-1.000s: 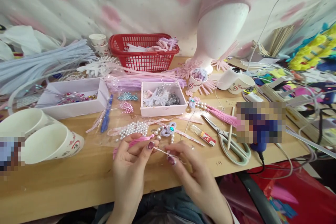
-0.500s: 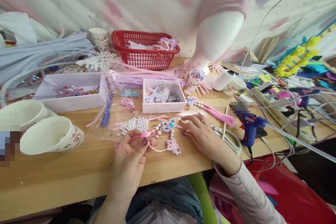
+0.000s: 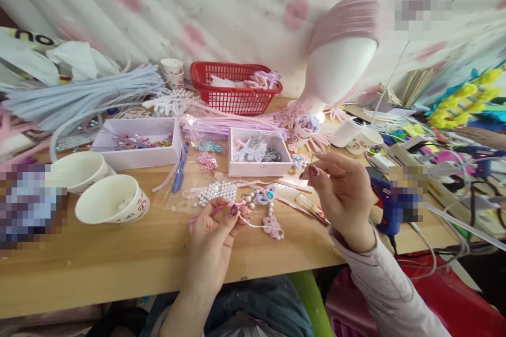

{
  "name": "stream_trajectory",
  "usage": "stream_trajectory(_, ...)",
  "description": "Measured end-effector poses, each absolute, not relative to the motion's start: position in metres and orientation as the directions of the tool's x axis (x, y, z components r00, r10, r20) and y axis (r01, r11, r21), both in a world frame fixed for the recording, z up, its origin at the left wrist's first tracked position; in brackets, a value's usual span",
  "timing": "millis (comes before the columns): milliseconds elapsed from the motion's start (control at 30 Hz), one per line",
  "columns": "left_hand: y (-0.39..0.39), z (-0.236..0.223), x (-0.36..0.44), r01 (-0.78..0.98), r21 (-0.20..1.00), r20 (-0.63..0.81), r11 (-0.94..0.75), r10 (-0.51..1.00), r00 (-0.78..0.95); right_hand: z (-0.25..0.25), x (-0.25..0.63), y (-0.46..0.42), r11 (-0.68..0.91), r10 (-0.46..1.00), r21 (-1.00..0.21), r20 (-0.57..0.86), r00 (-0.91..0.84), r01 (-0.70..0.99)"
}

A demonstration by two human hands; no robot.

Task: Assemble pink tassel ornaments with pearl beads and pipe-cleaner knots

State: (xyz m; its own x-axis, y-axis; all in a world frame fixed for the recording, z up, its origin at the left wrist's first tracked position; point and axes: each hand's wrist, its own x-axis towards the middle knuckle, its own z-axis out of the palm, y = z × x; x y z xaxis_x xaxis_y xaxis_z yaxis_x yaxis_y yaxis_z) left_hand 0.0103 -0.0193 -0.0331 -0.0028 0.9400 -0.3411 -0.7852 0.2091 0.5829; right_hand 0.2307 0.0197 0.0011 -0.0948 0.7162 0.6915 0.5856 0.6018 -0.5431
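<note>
My left hand (image 3: 213, 234) pinches a pink tassel (image 3: 192, 225) between thumb and fingers, and a white cord (image 3: 255, 225) trails from the grip to the right. Just beyond my fingertips lies a beaded ornament with a lilac bow and teal gem (image 3: 270, 195), white pearls and a pink flower (image 3: 271, 226). Raised above the table, my right hand (image 3: 340, 189) has thumb and fingers closed on a thin dark needle-like piece (image 3: 312, 158). Behind it, a second gem ornament (image 3: 299, 161) is partly hidden. Loose white pearls (image 3: 217, 193) lie beyond my left hand.
Paper cups (image 3: 113, 200) stand at the left. Two white boxes (image 3: 259, 169) hold trinkets; a red basket (image 3: 236, 100) sits behind. A slim transparent item (image 3: 310, 206) lies beside my right hand. A blue glue gun (image 3: 389, 210) and cables are at the right, near a foam head (image 3: 340, 73).
My right hand has lifted off the table and moved up and right, its fingers now pinched. My left hand keeps hold of the tassel. The view has shifted slightly.
</note>
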Motion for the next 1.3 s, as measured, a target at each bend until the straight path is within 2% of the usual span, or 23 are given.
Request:
stream_trajectory(100, -0.019, -0.032, 0.010, -0.788, 0.577, -0.342, 0.216, 0.940, 0.007, 0.014, 0.222, 0.012, 0.506, 0.830, -0.784, 0.556, 0.044, 0.358)
stream_trajectory(167, -0.018, -0.034, 0.009, -0.786, 0.577, -0.336, 0.224, 0.941, 0.021, 0.019, 0.219, 0.007, 0.336, 0.934, -0.934, 0.347, 0.082, 0.119)
stream_trajectory(200, -0.019, -0.034, 0.009, -0.786, 0.574, -0.336, 0.229, 0.942, 0.029, 0.019, 0.219, 0.005, 0.238, 0.969, -0.971, 0.237, 0.070, -0.012)
stream_trajectory(233, -0.019, -0.035, 0.009, -0.787, 0.570, -0.339, 0.237, 0.940, 0.038, 0.018, 0.218, 0.002, 0.150, 0.988, -0.980, 0.146, 0.040, -0.130)
stream_trajectory(300, -0.020, -0.036, 0.010, -0.791, 0.559, -0.352, 0.247, 0.935, 0.044, 0.012, 0.213, -0.005, 0.048, 0.998, -0.952, 0.054, -0.013, -0.301)
stream_trajectory(400, -0.023, -0.038, 0.012, -0.782, 0.563, -0.354, 0.269, 0.933, 0.066, -0.003, 0.194, -0.020, 0.055, 0.998, -0.906, 0.055, 0.011, -0.419)
stream_trajectory(533, -0.027, -0.040, 0.014, -0.769, 0.583, -0.336, 0.262, 0.940, 0.065, -0.015, 0.156, -0.040, 0.263, 0.962, -0.875, 0.207, 0.176, -0.408)
stream_trajectory(600, -0.028, -0.042, 0.014, -0.772, 0.588, -0.319, 0.241, 0.946, 0.053, -0.018, 0.142, -0.044, 0.307, 0.949, -0.855, 0.243, 0.200, -0.419)
stream_trajectory(733, -0.030, -0.048, 0.012, -0.767, 0.595, -0.290, 0.238, 0.954, 0.071, -0.027, 0.132, -0.047, 0.292, 0.956, -0.843, 0.261, 0.130, -0.452)
stream_trajectory(967, -0.032, -0.038, 0.013, -0.681, 0.693, -0.323, 0.236, 0.947, -0.001, -0.040, 0.137, -0.048, 0.407, 0.911, -0.882, 0.412, 0.028, -0.237)
stream_trajectory(1167, -0.031, -0.038, 0.011, -0.569, 0.802, -0.260, 0.182, 0.964, -0.058, -0.040, 0.139, -0.048, 0.455, 0.881, -0.862, 0.472, -0.026, -0.221)
stream_trajectory(1300, -0.032, -0.036, 0.011, -0.534, 0.829, -0.236, 0.164, 0.969, -0.069, -0.040, 0.140, -0.050, 0.471, 0.873, -0.861, 0.486, -0.033, -0.193)
